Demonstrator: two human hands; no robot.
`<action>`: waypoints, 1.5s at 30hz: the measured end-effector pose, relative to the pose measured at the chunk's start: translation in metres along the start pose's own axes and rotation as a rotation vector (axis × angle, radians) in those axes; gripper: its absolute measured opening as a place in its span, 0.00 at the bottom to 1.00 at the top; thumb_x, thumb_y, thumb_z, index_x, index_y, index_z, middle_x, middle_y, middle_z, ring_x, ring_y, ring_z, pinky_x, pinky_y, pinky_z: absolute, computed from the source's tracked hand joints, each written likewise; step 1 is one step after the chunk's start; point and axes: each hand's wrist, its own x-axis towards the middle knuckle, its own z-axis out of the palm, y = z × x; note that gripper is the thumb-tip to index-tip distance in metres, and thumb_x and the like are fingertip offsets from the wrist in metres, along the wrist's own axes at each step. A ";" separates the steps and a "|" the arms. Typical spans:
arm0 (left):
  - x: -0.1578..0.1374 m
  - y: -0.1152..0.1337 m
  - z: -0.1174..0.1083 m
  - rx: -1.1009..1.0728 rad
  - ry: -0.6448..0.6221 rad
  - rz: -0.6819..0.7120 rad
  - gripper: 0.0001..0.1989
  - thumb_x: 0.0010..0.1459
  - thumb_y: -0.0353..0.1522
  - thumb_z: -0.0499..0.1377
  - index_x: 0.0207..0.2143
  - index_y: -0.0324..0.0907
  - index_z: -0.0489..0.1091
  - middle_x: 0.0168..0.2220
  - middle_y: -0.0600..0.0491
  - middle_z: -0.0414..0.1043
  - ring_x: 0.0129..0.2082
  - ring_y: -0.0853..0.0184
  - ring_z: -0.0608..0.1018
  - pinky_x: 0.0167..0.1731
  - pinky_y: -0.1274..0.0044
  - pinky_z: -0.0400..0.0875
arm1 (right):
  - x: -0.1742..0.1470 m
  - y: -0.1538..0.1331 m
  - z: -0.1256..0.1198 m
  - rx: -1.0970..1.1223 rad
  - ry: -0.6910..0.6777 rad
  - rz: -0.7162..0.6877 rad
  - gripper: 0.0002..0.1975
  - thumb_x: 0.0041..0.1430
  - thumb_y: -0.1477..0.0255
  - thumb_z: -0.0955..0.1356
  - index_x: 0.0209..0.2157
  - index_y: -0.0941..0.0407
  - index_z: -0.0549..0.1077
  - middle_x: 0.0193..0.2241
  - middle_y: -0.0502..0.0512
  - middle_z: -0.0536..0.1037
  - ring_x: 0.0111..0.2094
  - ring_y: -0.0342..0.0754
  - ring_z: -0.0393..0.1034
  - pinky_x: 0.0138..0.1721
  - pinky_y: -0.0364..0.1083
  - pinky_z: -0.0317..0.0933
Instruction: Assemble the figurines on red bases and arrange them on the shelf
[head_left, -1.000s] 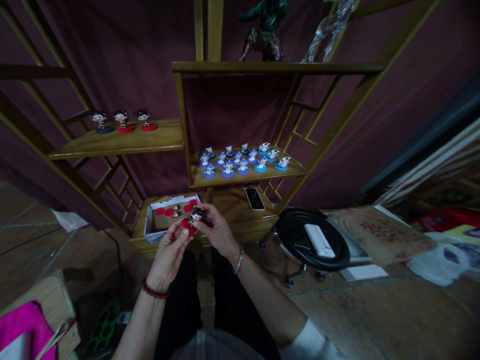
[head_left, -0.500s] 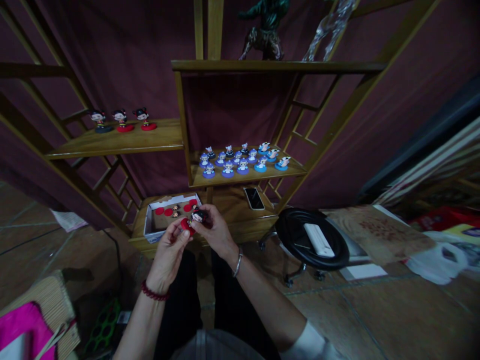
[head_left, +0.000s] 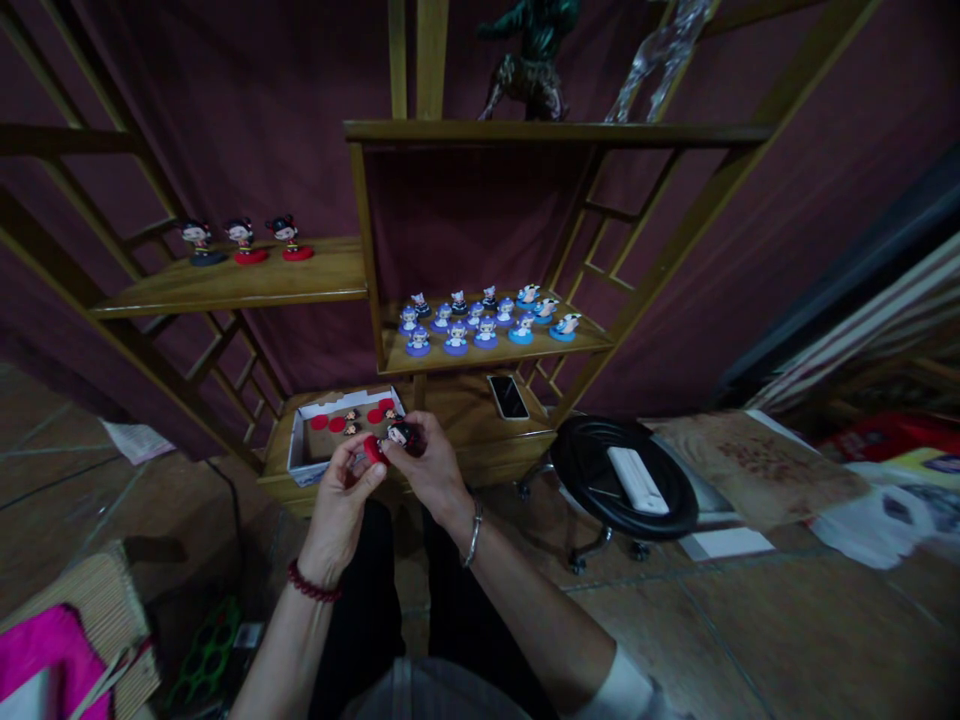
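Between my hands is a small black-haired figurine (head_left: 400, 433), tilted with its head to the right. My right hand (head_left: 429, 468) is closed around the figurine's head and body. The fingers of my left hand (head_left: 346, 490) pinch the red round base (head_left: 374, 449) at the figurine's foot end. Whether base and figure are fully joined, I cannot tell. Just behind my hands lies a shallow white box (head_left: 300, 446) on the lowest shelf, holding red discs (head_left: 319, 422) and several small figure parts (head_left: 351, 415).
Three similar figurines (head_left: 241, 240) stand on the left shelf (head_left: 247, 285). Several purple and blue figurines (head_left: 456, 338) fill the middle shelf. A phone (head_left: 508, 397) lies on the lowest shelf. At right is a black round stool (head_left: 577, 470) bearing a white box (head_left: 636, 478).
Both hands have shifted slightly, still holding the figurine and its red base. My left fingers have turned a little around the base. The shelves and other figurines look the same.
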 end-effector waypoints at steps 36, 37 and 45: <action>0.001 -0.004 -0.006 0.212 0.010 0.076 0.22 0.44 0.31 0.62 0.44 0.42 0.64 0.38 0.53 0.69 0.40 0.70 0.71 0.43 0.76 0.64 | 0.000 -0.001 -0.002 0.073 -0.050 0.016 0.17 0.43 0.71 0.69 0.36 0.55 0.62 0.31 0.48 0.68 0.32 0.41 0.64 0.36 0.43 0.59; 0.001 -0.004 -0.006 0.201 0.017 0.068 0.22 0.44 0.31 0.62 0.44 0.42 0.64 0.38 0.53 0.69 0.39 0.70 0.71 0.42 0.77 0.65 | 0.000 -0.002 -0.002 0.061 -0.065 0.011 0.16 0.43 0.71 0.69 0.36 0.55 0.62 0.31 0.48 0.68 0.32 0.41 0.64 0.37 0.43 0.59; -0.002 -0.003 -0.007 0.073 0.061 -0.012 0.20 0.42 0.32 0.63 0.40 0.41 0.68 0.36 0.53 0.70 0.33 0.71 0.71 0.29 0.81 0.67 | 0.004 -0.010 -0.007 0.020 -0.196 -0.028 0.15 0.44 0.72 0.68 0.36 0.54 0.62 0.31 0.47 0.69 0.33 0.42 0.65 0.36 0.42 0.60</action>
